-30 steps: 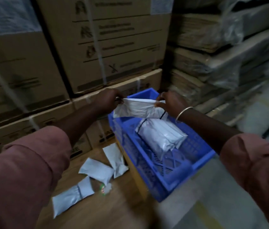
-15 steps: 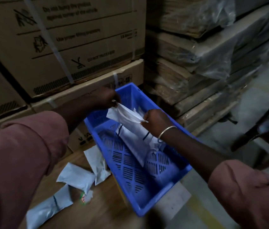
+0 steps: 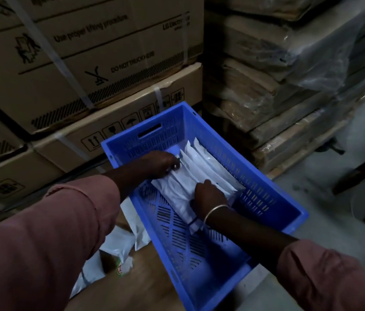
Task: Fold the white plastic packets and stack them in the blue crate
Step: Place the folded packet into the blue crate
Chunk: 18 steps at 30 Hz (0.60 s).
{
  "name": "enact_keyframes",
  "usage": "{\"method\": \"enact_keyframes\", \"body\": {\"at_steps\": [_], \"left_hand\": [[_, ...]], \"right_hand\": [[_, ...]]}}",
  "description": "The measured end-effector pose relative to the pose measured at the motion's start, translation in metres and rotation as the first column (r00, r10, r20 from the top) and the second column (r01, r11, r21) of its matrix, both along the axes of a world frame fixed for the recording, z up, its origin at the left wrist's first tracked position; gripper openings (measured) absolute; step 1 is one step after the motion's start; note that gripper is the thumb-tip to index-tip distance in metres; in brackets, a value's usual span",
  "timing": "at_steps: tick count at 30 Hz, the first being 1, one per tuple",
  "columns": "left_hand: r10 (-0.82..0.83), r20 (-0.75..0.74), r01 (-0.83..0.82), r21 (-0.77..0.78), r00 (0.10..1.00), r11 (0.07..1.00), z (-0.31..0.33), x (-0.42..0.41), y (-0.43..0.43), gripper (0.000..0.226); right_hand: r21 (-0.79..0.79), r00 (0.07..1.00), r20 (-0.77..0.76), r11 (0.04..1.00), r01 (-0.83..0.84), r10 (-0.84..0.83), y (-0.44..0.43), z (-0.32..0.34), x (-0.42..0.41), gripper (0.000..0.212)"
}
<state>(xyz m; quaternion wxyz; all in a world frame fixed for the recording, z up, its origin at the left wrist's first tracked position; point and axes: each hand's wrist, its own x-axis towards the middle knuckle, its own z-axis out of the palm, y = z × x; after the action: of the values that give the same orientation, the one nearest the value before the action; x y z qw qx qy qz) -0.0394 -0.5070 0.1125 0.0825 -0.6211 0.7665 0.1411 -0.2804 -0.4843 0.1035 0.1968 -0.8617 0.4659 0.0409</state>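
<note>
Both hands are down inside the crate (image 3: 273,185), pressing on the packets (image 3: 190,173) stacked in there. Only one view to go on, the head cam, and it's pretty dim.

Left hand (image 3: 156,163) sits at the far end of the top packet, fingers curled down onto its edge. It looks more like a press or light pinch than a full grab; can't tell for sure if anything's actually clamped. Right hand (image 3: 208,195) is at the near end of the same packet, palm down with fingers bent over it, flat on top rather than wrapped around. A bangle (image 3: 216,212) sits on that wrist. Both sleeves (image 3: 49,241) are pinkish.

Between the two hands the white stack runs lengthwise, and a few more packets stand on edge just past the right hand, leaning on the crate's right wall. Closer to the camera than the right hand, the slotted crate floor is bare.

Out past the left forearm, outside the crate, some loose packets (image 3: 118,243) lie on a brown surface. Cartons (image 3: 100,63) are stacked behind the left hand, and wrapped stacks (image 3: 289,63) sit beyond the right.
</note>
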Motion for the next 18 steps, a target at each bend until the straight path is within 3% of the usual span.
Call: {"method": "enact_keyframes", "body": {"at_steps": [2, 6, 9, 12, 15, 16, 18], "left_hand": [[-0.051, -0.035, 0.05, -0.029, 0.998, 0.998, -0.002, 0.001, 0.002, 0.058], [-0.127, 0.104, 0.136, -0.079, 0.986, 0.988, -0.007, 0.0, 0.003, 0.085], [-0.122, 0.131, 0.127, -0.035, 0.984, 0.991, -0.007, -0.001, 0.002, 0.071], [-0.024, 0.069, 0.024, 0.011, 0.997, 1.0, -0.001, -0.012, 0.0, 0.057], [-0.131, 0.215, 0.156, -0.106, 0.968, 0.982, 0.001, -0.017, -0.005, 0.043], [-0.062, 0.182, 0.092, -0.162, 0.981, 0.982, 0.004, -0.019, -0.004, 0.033], [-0.117, 0.204, 0.177, -0.306, 0.972, 0.935, 0.007, -0.017, 0.0, 0.035]], "right_hand": [[-0.101, 0.999, -0.032, 0.995, -0.011, 0.007, 0.002, -0.007, 0.003, 0.025], [-0.155, 0.999, -0.029, 0.988, 0.023, -0.028, 0.001, -0.012, 0.008, 0.022], [-0.152, 0.999, -0.036, 0.988, 0.012, -0.018, 0.001, -0.011, 0.008, 0.022], [-0.15, 0.999, -0.028, 0.988, -0.022, 0.018, 0.001, -0.008, 0.006, 0.019], [-0.192, 1.0, 0.028, 0.981, -0.009, 0.015, 0.0, -0.004, 0.007, 0.017], [-0.213, 0.999, 0.039, 0.977, -0.012, 0.021, 0.0, -0.003, 0.007, 0.017], [-0.266, 0.998, 0.044, 0.964, -0.028, 0.042, -0.002, -0.002, 0.007, 0.019]]}}
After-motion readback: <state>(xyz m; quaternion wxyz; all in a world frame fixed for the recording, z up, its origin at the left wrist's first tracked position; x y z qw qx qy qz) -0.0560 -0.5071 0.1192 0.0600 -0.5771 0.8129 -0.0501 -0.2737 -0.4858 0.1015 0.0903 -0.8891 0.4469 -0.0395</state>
